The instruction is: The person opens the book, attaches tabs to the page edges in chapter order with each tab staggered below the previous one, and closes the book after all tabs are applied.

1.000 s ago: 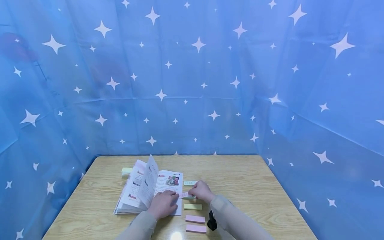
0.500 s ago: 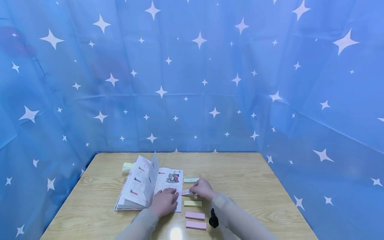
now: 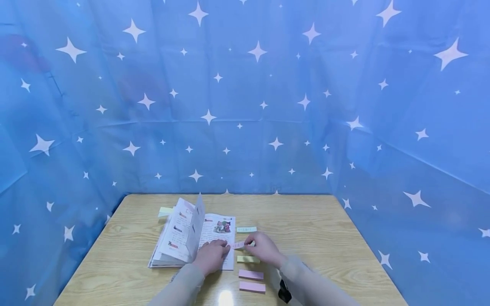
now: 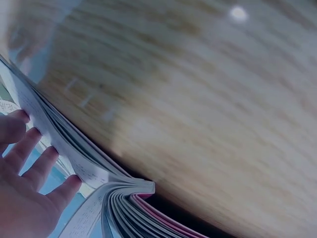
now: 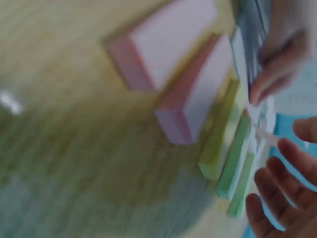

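An open book [image 3: 179, 238] lies on the table, one leaf [image 3: 198, 223] standing nearly upright near its middle. My left hand [image 3: 210, 256] rests on the right-hand page, fingers extended toward its outer edge; the left wrist view shows those fingertips [image 4: 30, 134] against the paper. Between thumb and forefinger my right hand [image 3: 266, 250] pinches a pink sticky note strip [image 3: 238, 245] with writing on it. The strip's left end reaches the page edge beside my left fingertips. In the right wrist view the strip [image 5: 267, 136] shows pale at the right fingertips, the other fingers loosely bent.
Sticky note pads form a column right of the book: a green pad [image 3: 246, 230] on top, a yellow pad [image 3: 248, 259], then two pink pads, one [image 3: 251, 275] above the other [image 3: 252, 287]. Another green pad [image 5: 233, 163] is mostly hidden under my right hand. Pale tabs [image 3: 165, 211] protrude at the book's left.
The raised leaf has swung from leaning left to nearly upright. My right hand has drawn slightly right, still pinching the strip. My left hand stays on the page.
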The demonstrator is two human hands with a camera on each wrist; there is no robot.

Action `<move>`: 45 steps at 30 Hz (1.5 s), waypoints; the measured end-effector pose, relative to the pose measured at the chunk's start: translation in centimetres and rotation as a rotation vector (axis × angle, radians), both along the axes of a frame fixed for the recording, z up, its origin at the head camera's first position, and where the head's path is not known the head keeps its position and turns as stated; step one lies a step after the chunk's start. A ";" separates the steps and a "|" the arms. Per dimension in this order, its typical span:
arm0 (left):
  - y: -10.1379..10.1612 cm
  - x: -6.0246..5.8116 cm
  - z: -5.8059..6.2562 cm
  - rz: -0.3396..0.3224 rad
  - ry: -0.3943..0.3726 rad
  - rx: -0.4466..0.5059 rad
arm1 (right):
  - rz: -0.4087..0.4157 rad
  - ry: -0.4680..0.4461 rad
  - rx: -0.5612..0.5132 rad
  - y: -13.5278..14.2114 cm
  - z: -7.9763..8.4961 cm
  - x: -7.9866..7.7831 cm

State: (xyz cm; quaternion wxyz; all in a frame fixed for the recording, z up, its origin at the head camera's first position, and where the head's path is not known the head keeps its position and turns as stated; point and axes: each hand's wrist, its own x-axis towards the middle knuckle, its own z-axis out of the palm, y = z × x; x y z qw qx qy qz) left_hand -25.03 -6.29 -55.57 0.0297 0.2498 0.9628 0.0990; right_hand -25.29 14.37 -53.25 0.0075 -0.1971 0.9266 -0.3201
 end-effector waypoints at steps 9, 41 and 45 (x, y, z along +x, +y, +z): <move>-0.2 0.0 -0.1 -0.023 0.036 -0.001 | 0.197 0.259 0.367 -1.5 -0.5 3.0; 0.5 0.2 0.2 0.022 -0.005 0.027 | 0.326 0.214 0.719 -4.6 -0.2 5.9; 0.6 0.3 0.0 0.025 -0.005 0.009 | 0.330 0.200 0.693 -4.5 -0.1 6.0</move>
